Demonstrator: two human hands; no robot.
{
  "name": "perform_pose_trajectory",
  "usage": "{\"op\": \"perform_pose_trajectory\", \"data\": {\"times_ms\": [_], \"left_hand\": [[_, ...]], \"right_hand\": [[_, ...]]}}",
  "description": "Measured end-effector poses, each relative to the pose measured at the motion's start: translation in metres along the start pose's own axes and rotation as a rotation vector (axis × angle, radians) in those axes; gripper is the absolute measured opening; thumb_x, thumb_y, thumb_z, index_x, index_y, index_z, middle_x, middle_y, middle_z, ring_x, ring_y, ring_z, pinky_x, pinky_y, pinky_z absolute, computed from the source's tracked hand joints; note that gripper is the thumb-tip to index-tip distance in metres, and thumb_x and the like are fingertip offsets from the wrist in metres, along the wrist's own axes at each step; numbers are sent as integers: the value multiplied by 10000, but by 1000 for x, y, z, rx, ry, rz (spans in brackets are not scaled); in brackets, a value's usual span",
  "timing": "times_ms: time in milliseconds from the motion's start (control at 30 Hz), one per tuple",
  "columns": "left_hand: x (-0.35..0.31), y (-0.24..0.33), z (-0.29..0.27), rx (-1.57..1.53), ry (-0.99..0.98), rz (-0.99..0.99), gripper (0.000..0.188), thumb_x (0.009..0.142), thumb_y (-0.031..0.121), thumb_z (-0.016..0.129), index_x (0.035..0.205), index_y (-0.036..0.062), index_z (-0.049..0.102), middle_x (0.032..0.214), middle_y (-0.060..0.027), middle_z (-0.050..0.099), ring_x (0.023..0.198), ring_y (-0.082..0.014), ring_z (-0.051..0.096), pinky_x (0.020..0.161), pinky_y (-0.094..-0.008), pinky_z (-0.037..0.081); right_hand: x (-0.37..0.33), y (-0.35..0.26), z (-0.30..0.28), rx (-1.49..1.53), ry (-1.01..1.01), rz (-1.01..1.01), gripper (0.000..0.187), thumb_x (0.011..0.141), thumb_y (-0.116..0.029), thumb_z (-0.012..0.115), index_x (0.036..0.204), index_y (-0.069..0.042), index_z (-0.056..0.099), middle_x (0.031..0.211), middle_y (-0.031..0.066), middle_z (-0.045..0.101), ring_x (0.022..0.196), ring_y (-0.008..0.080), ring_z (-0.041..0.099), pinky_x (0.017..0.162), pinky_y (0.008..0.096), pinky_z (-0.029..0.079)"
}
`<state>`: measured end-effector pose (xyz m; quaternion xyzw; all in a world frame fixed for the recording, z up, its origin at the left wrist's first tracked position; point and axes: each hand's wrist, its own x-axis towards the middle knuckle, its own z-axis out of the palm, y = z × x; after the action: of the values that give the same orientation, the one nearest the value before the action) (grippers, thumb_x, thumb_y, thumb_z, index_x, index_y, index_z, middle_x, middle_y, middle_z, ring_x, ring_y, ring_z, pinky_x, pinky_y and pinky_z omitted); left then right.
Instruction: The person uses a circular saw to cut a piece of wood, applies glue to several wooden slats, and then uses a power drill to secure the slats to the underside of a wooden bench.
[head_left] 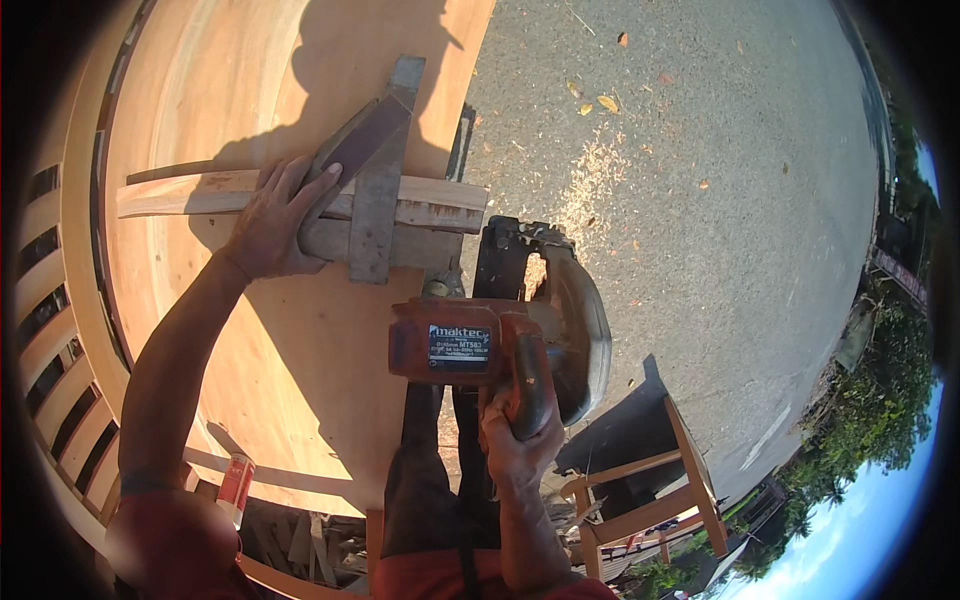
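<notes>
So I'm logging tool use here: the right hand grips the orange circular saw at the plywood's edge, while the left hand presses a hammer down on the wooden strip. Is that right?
Not quite. The left hand presses a carpenter's square, not a hammer, on the wooden strip. The head view shows it. As you said, the right hand grips the orange circular saw at the plywood's edge.

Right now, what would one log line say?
left hand: pressing wood strip on plywood sheet | right hand: grip on orange circular saw
</notes>
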<state>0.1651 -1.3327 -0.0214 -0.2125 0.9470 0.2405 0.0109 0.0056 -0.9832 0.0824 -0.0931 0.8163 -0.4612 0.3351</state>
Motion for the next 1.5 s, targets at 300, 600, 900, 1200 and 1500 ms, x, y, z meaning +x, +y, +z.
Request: {"op": "perform_pose_trajectory", "data": {"times_ms": [300, 600, 900, 1200, 1500], "left_hand": [[-1, -2, 1, 13, -4, -6, 1202, 474, 282, 925, 1556, 124, 424, 1441, -237, 431, 1326, -459, 425, 1162, -546, 361], [1, -1, -1, 31, 10, 7, 1207, 449, 305, 911, 1546, 122, 442, 1396, -231, 456, 1283, -452, 450, 1133, -550, 377], [3, 0, -2, 45, 2, 13, 1205, 442, 318, 911, 1540, 130, 451, 1394, -235, 459, 1279, -440, 459, 1140, -553, 361], [2, -2, 1, 28, -2, -5, 1219, 439, 350, 929, 1543, 151, 453, 1409, -227, 461, 1293, -440, 453, 1155, -558, 344], [3, -2, -1, 6, -2, -11, 1210, 445, 352, 925, 1543, 155, 457, 1398, -226, 471, 1296, -443, 452, 1149, -557, 348]], "right_hand": [[4, 7, 2, -33, -9, -87, 761, 756, 116, 537, 1510, 48, 453, 763, 24, 589, 488, 64, 506, 441, 218, 448], [-2, -21, 6, 37, 79, 241, 316, 770, -11, 716, 1079, -17, 652, 891, 47, 669, 808, 117, 647, 771, 300, 542], [-38, -13, 17, 101, 39, -23, 737, 780, 110, 591, 1496, 90, 418, 885, 47, 628, 677, 110, 607, 621, 243, 534], [-44, -47, 50, -135, -120, -138, 555, 739, -25, 740, 1260, 88, 584, 937, 145, 701, 820, 221, 726, 753, 344, 588], [-41, -46, 78, -196, -99, -186, 581, 727, -52, 755, 1276, 52, 596, 925, 122, 707, 811, 231, 731, 764, 361, 589]]}}
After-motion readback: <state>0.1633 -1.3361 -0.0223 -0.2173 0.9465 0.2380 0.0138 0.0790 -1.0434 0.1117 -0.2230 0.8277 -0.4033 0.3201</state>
